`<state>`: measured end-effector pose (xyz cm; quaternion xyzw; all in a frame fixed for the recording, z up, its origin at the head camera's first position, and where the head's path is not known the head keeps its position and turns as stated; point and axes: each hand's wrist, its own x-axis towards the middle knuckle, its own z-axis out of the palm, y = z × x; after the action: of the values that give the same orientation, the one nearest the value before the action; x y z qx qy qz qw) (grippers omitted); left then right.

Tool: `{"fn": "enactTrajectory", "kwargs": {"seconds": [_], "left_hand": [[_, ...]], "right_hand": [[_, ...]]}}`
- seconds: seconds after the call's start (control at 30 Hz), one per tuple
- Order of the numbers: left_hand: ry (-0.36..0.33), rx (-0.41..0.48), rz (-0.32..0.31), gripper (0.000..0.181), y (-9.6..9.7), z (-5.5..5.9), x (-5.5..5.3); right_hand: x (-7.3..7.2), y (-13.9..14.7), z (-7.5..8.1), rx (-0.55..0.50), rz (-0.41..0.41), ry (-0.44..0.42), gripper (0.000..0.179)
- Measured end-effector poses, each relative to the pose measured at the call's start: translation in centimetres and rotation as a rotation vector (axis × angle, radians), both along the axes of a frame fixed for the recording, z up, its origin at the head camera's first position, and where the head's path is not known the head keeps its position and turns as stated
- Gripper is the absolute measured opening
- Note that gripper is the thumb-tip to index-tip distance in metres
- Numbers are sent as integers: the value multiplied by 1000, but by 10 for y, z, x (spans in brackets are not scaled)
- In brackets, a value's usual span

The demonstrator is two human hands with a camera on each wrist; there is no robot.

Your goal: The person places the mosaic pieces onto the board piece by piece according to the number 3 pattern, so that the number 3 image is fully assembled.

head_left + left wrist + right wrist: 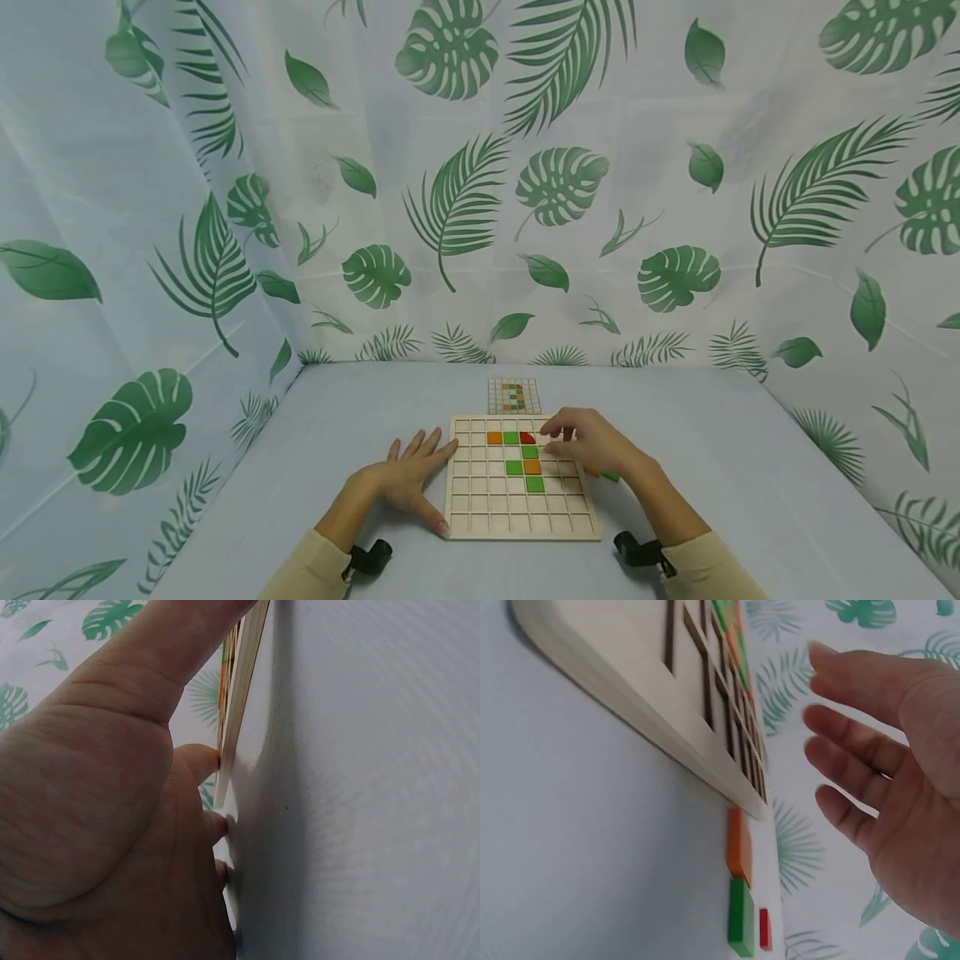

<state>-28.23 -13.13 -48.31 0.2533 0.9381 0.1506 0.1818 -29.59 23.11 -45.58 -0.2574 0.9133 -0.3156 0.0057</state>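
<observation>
Leaf-print cloth (562,187) walls in the far side and flanks; pale tabletop (750,467) runs out left and right of the board, with a strip at the near edge too. Wooden grid board (472,504) lies flat mid-table, slightly toward the near side; small pattern card (514,396) just beyond its far edge. Seven tiles sit in cells: red tile (527,437), three-in-a-row with orange and green, rest below in green and orange. Off the board's right edge: loose orange tile (739,844), loose green tile (741,919), small red piece (765,928), close together on the table.

Left hand (408,479): fingers spread wide, thumb at near-left corner, index finger touching the left edge. Right hand (592,437): above the board's right part, near the red tile; fingers loosely bent, thumb and fingertips apart, raised off the surface.
</observation>
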Motion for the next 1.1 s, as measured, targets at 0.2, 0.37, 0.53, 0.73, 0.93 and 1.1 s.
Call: {"fn": "enactTrajectory", "kwargs": {"seconds": [0.2, 0.37, 0.53, 0.73, 0.93, 1.1], "left_hand": [[-4, 2, -7, 136, 0, 1, 0], [-4, 8, -9, 136, -1, 1, 0], [-6, 6, -2, 136, -1, 1, 0], [-5, 7, 2, 136, -1, 1, 0], [-4, 12, 2, 136, -1, 0, 0], [-8, 6, 2, 136, 0, 1, 0]], "right_hand": [[-4, 15, 2, -9, -84, 69, 34], [-8, 27, 2, -35, -124, 74, 35], [-10, 38, 1, -45, -172, 72, 37], [-13, 48, -5, -49, -222, 62, 38], [-13, 56, -8, -49, -242, 70, 39], [-14, 63, -11, -46, -249, 63, 39]]}}
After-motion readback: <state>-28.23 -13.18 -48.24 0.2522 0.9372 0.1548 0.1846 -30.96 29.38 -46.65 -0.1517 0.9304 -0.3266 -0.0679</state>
